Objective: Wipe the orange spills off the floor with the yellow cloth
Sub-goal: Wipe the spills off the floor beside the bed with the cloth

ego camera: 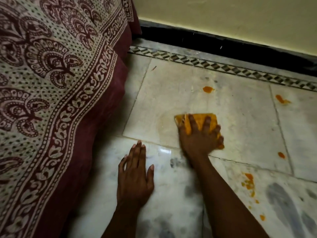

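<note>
My right hand (200, 136) presses flat on the folded yellow cloth (199, 120) on the pale marble floor (240, 127), fingers spread over it. A faint wet smear (164, 125) lies just left of the cloth. My left hand (135, 174) rests palm down on the floor nearer to me, fingers together, holding nothing. Orange spills dot the floor: one blob (208, 89) beyond the cloth, one (281, 99) at the far right, a small one (281, 155) to the right of my hand, and a scattered patch (249, 182) beside my right forearm.
A maroon and cream patterned bedsheet (51, 100) hangs down over the left side to the floor. A cream wall (223, 18) with a black skirting (223, 42) runs along the back, with a patterned tile border (223, 67) in front of it.
</note>
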Demonstrator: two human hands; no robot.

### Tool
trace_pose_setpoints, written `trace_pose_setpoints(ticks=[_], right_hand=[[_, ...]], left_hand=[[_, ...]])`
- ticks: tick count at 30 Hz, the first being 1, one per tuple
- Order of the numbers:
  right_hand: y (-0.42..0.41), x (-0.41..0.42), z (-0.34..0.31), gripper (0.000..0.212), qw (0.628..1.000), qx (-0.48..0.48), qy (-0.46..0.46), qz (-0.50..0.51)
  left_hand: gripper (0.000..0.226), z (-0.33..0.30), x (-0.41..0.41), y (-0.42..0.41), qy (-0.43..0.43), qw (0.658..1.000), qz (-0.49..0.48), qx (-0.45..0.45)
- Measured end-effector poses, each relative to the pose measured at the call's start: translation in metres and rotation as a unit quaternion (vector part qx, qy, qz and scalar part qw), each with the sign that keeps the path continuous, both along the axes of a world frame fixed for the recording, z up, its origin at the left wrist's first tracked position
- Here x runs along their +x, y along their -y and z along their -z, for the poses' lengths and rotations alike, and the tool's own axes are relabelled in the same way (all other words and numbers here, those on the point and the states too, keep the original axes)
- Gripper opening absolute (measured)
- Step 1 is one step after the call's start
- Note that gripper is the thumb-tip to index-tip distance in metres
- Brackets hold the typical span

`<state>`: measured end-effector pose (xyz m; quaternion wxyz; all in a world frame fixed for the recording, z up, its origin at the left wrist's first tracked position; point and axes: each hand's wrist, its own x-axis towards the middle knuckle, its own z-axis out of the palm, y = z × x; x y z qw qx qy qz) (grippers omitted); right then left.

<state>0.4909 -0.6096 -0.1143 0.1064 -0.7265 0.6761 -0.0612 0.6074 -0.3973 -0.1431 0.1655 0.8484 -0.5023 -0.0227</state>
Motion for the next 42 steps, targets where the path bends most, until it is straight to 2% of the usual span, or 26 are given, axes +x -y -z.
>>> trace_pose_setpoints(ticks=[2,5,9,11,13,15,17,19,21,23,26,29,32,34,36,38,40,42], right_hand=[[0.015,0.046,0.002,0.072,0.999,0.009,0.039,-0.013],[-0.004,0.066,0.013,0.065,0.988,-0.026,0.023,-0.150],[-0.056,-0.016,0.014,0.061,0.947,-0.070,-0.003,-0.314],[-0.049,-0.058,0.008,0.064,0.949,-0.068,-0.010,-0.308],[-0.025,-0.059,0.005,0.066,0.974,-0.027,-0.035,-0.221],[-0.002,-0.022,0.003,0.068,0.995,-0.006,-0.026,-0.101],[0.014,0.031,0.003,0.068,0.999,0.011,0.007,-0.043],[0.012,0.069,0.007,0.068,0.997,0.010,0.027,-0.073],[-0.011,0.080,0.013,0.065,0.984,-0.024,0.012,-0.175],[-0.042,0.055,0.012,0.061,0.958,-0.049,-0.014,-0.283],[-0.071,-0.018,0.012,0.062,0.945,-0.049,-0.013,-0.324],[-0.051,-0.054,0.006,0.065,0.971,-0.022,-0.028,-0.237],[-0.005,-0.001,-0.004,0.074,1.000,0.009,0.006,-0.008],[0.010,0.055,-0.006,0.075,0.996,0.058,0.047,0.054],[0.009,0.088,0.006,0.071,0.998,0.056,0.040,-0.015],[-0.009,0.090,0.014,0.065,0.987,0.001,0.034,-0.155],[-0.030,0.060,0.014,0.064,0.961,-0.027,0.011,-0.273],[-0.055,0.007,0.014,0.064,0.946,-0.031,-0.015,-0.321]], left_hand=[[0.071,0.000,0.000,0.000,0.005,1.000,-0.001,-0.002],[0.074,0.002,0.000,0.000,0.011,1.000,-0.006,-0.008],[0.077,0.002,-0.002,0.000,-0.002,1.000,-0.021,0.008],[0.079,0.000,-0.001,0.002,-0.007,1.000,-0.019,0.016],[0.080,-0.001,-0.001,0.000,-0.010,0.999,-0.021,0.028],[0.081,-0.001,-0.001,0.001,-0.010,0.999,-0.017,0.031],[0.080,-0.002,0.000,0.001,-0.004,0.999,-0.022,0.027],[0.079,-0.002,-0.002,0.001,0.002,1.000,-0.017,0.018],[0.078,-0.001,0.000,0.002,0.005,1.000,-0.018,0.017],[0.078,-0.002,0.000,0.002,0.010,1.000,-0.018,0.021],[0.079,0.001,0.004,0.000,0.018,0.999,-0.015,0.023],[0.080,0.001,-0.001,0.000,0.005,0.999,-0.020,0.033],[0.081,-0.006,-0.006,0.008,-0.014,0.999,-0.010,0.028],[0.081,-0.006,-0.002,0.004,-0.014,0.999,-0.015,0.029],[0.080,-0.006,-0.001,0.002,-0.006,0.999,-0.016,0.031],[0.080,-0.006,-0.001,0.002,-0.009,0.999,-0.018,0.033],[0.080,-0.004,-0.002,0.002,-0.004,1.000,-0.017,0.021],[0.080,-0.002,-0.001,0.002,-0.008,1.000,-0.016,0.017]])
